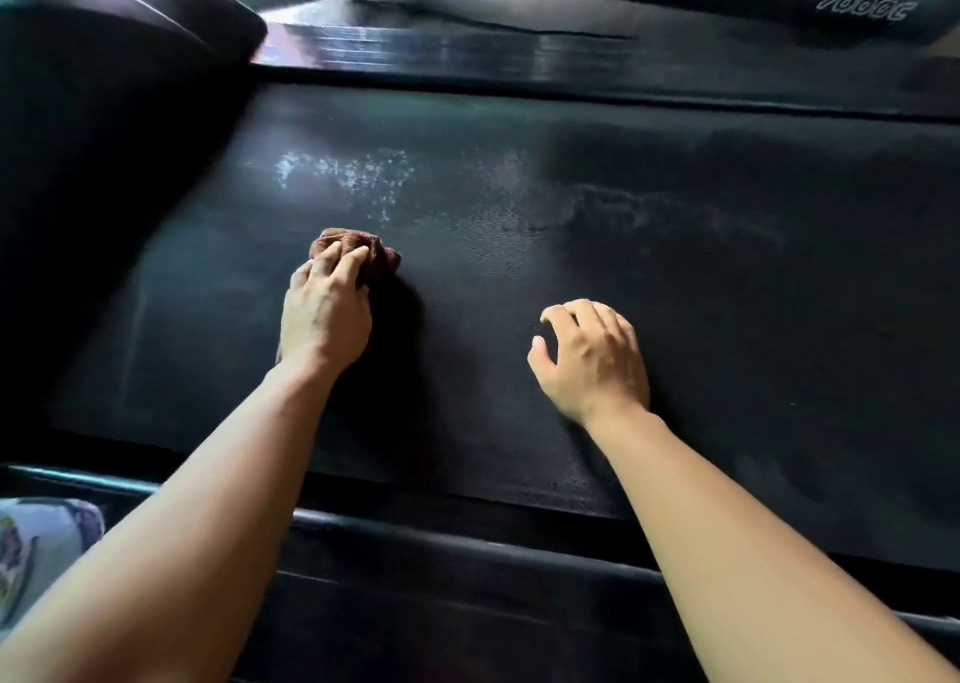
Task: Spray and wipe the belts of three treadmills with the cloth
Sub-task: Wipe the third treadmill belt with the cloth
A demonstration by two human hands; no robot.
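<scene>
A black treadmill belt (675,277) fills the middle of the head view. White spray droplets (353,176) speckle it toward the upper left, with a fainter damp smear trailing right. My left hand (324,311) presses a bunched brown cloth (382,254) onto the belt just below the droplets. My right hand (597,360) rests on the belt to the right, fingers curled and apart, holding nothing. No spray bottle is in view.
The treadmill's far side rail (467,56) runs along the top and the near rail (467,526) along the bottom. A dark motor cover (104,85) rises at the upper left. Another machine marked 7000E (865,7) stands behind. Patterned fabric (36,542) shows at the lower left.
</scene>
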